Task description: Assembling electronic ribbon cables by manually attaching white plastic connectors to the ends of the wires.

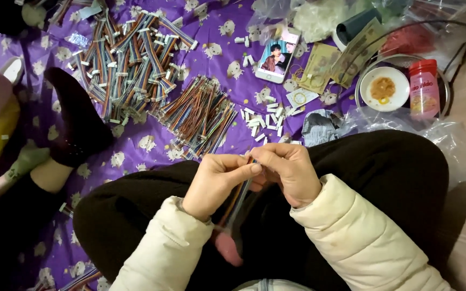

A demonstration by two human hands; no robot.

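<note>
There is one view only, from a camera on the person's head. It looks steeply down and forward, close to the two hands (pixel 254 175) above the lap. Farther ahead it takes in the purple cloth (pixel 152 145) on the floor.

Lit phone screen (pixel 276 56) on purple cloth; red-lidded labelled jar (pixel 424 88) far right.
</note>
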